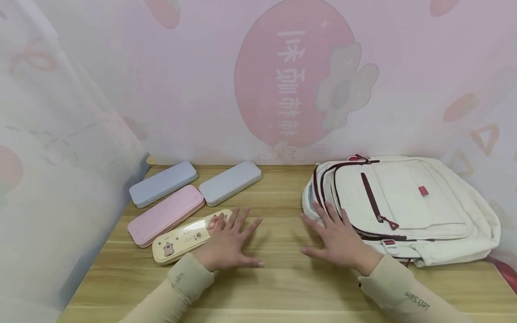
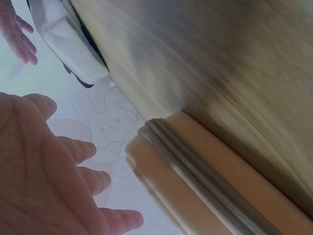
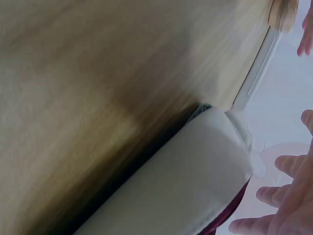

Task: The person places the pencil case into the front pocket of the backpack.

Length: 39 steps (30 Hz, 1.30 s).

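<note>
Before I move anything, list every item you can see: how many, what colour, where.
Table: one, light wood grain, under everything
Blue case: one, blue, back left of the table
Pale case: one, pale blue-grey, right of the blue one
Pink case: one, pink, in front of the blue one
Cartoon case: one, cream with printed pictures, nearest of the four
Backpack: one, white with dark red trim, lying on the right
Backdrop: panel count unclear, pink and white, behind and beside the table
Sleeves: two, beige, front
Left hand: one, bare, at the cartoon case's right end
Right hand: one, bare, by the backpack's left end
</note>
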Motion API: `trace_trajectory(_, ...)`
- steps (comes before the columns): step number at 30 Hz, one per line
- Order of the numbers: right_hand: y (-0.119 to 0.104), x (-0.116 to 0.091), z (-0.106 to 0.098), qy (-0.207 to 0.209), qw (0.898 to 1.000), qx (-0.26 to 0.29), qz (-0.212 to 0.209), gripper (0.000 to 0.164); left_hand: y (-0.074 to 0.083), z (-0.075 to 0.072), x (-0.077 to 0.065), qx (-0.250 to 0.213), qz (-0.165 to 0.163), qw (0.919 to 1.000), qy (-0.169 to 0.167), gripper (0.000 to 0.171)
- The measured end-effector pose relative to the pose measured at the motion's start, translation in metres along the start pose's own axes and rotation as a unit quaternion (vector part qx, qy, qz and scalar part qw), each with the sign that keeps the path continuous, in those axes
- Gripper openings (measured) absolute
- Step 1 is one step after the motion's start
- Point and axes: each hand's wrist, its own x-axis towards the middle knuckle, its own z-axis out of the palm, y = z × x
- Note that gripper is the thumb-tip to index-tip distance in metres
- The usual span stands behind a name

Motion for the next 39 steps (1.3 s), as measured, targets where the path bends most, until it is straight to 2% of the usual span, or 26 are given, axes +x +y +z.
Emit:
trace_trajectory(6,0.01,0.0,-0.008,-0.011,0.999,0.022,0.032,0.084,-0.01,-0.002,-0.005,-0.005,-0.015,0.9999,0.005,0.111)
trace_trajectory(9,0.018,0.0,-0.01,-0.001,0.999,0.032,0.042,0.082,-0.016,-0.004,-0.009,-0.015,-0.025,0.9995,0.011,0.11)
trace_trajectory(13,0.027,0.001,-0.015,0.025,0.998,0.05,0.032,0.077,-0.023,-0.01,-0.016,-0.047,-0.034,0.998,0.027,0.107)
trace_trajectory(17,0.032,0.001,-0.022,0.024,0.996,0.074,0.049,0.076,-0.033,-0.011,-0.024,-0.06,-0.042,0.9964,0.041,0.104)
trace_trajectory(21,0.037,0.002,-0.027,0.018,0.991,0.101,0.081,0.077,-0.043,-0.009,-0.033,-0.065,-0.054,0.9947,0.059,0.103)
trace_trajectory(28,0.046,0.004,-0.03,0.009,0.982,0.156,0.106,0.077,-0.058,-0.009,-0.053,-0.079,-0.075,0.9895,0.096,0.101)
trace_trajectory(34,0.058,0.01,-0.028,0.03,0.975,0.188,0.113,0.073,-0.07,-0.014,-0.068,-0.061,-0.086,0.9854,0.134,0.1)
trace_trajectory(39,0.064,0.014,-0.026,0.036,0.967,0.205,0.147,0.067,-0.084,-0.011,-0.081,-0.085,-0.098,0.9804,0.148,0.099)
